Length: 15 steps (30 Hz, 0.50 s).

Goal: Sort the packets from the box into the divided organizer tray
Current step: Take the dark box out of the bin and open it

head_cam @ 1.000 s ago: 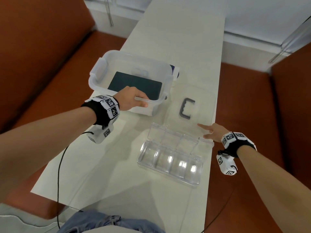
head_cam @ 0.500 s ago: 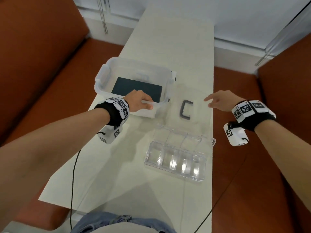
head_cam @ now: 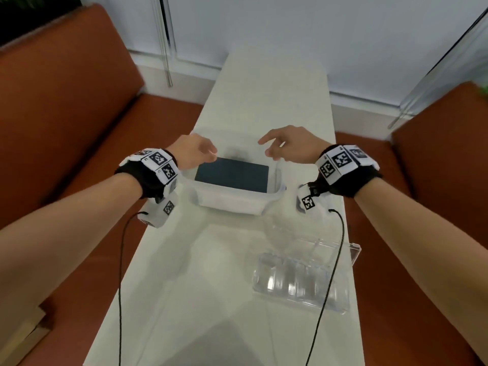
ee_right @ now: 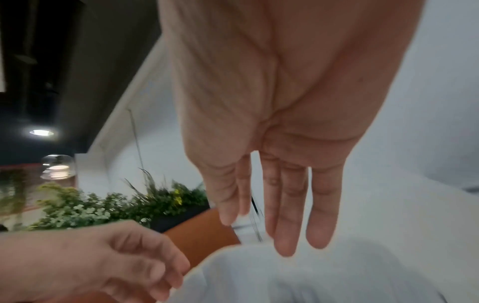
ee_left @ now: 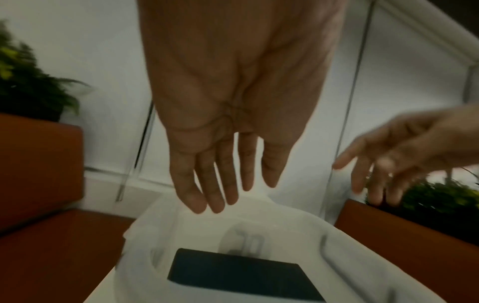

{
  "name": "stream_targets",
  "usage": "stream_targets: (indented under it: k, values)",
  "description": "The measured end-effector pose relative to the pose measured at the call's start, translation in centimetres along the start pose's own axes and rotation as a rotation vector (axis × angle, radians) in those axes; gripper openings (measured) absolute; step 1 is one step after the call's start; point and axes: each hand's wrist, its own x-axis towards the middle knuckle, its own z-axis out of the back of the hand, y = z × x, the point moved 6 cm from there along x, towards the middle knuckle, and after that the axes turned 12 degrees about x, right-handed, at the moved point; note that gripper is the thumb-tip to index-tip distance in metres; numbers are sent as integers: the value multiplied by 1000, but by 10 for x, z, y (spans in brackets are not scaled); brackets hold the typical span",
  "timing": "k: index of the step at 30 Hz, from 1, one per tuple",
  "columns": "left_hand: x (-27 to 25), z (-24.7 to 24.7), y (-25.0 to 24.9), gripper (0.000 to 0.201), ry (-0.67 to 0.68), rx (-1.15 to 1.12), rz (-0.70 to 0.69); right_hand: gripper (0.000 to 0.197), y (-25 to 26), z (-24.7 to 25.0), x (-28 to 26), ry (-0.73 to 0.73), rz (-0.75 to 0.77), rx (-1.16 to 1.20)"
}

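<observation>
While both my hands hover over the box (head_cam: 239, 199), nothing is sorted yet, as far as I can judge. My left hand (head_cam: 194, 151) hangs above the box's left rim, fingers loose and holding nothing. Inside the box lies a dark flat packet (head_cam: 232, 175), with a blurred pale item behind it that I cannot identify. My right hand (head_cam: 287, 145) floats above the far right rim, fingers spread, also holding nothing. Nearer me on the bench (head_cam: 184, 273), the clear organizer tray (head_cam: 301, 283) sits open, its compartments looking unfilled.
</observation>
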Motion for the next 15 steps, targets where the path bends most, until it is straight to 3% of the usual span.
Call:
stream_targets:
  k: [4, 10, 12, 15]
  values:
    - [26, 0, 29, 38, 146, -37, 157, 48, -29, -39, 46, 4, -276, 194]
    - [58, -12, 28, 41, 261, 214, 159, 44, -62, -55, 87, -2, -516, 8]
    - [65, -14, 27, 40, 244, 251, 153, 40, -68, -58, 94, 41, -556, -147]
    - [70, 1, 29, 41, 54, 306, 120, 38, -75, -64, 102, 97, -608, -232]
